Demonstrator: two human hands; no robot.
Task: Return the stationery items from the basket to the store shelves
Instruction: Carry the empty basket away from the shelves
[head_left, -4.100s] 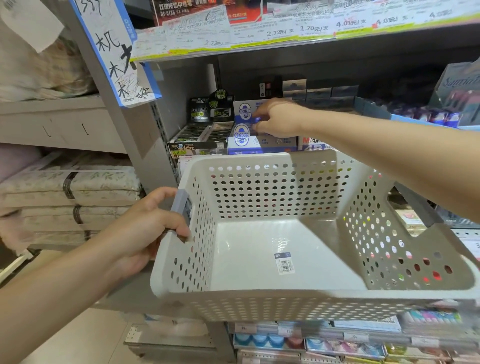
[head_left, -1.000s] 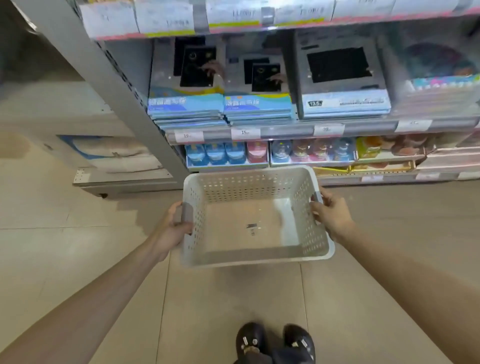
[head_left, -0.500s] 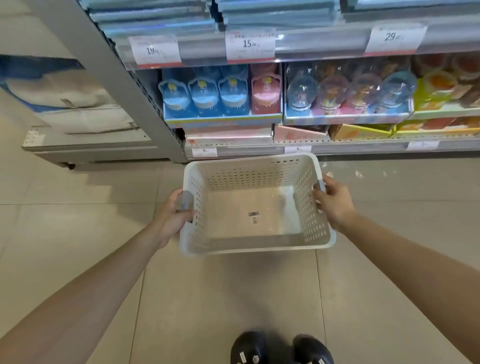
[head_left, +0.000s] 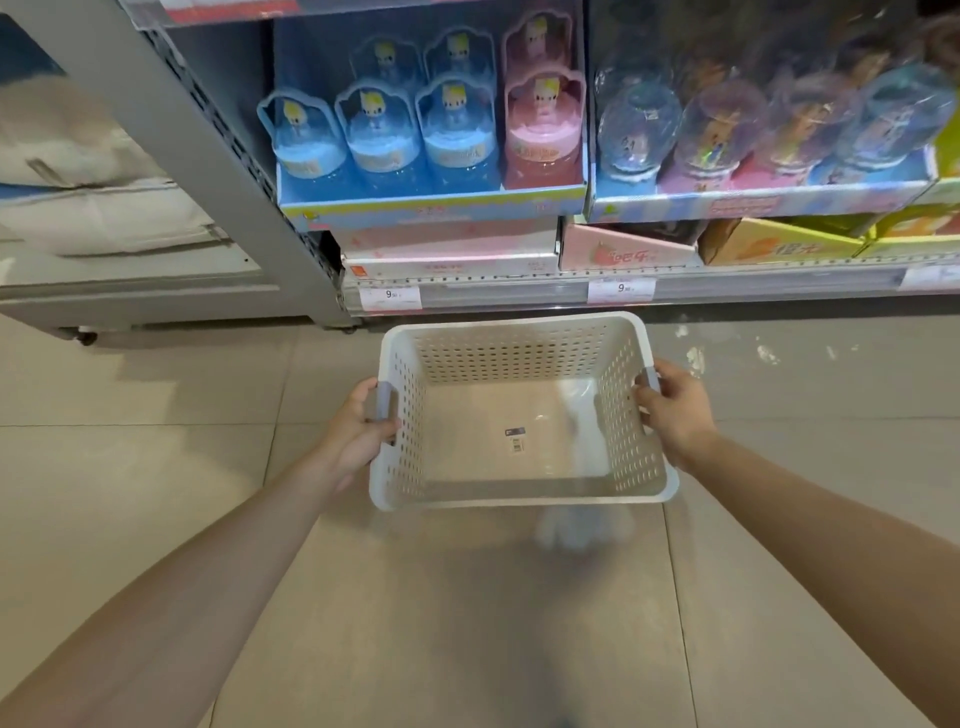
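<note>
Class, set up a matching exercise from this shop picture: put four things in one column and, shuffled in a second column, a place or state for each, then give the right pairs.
Things
1. basket
2. left hand
3. pink toy box
4. price tag marked 9

Places or states
A. on the shelf, right of the blue boxes
B. empty apart from a small label on its bottom
C. stuck on the front rail of the lowest shelf
D. closed round the grey handle on the basket's left side

Pairs: 1-B, 2-D, 3-A, 4-C
</note>
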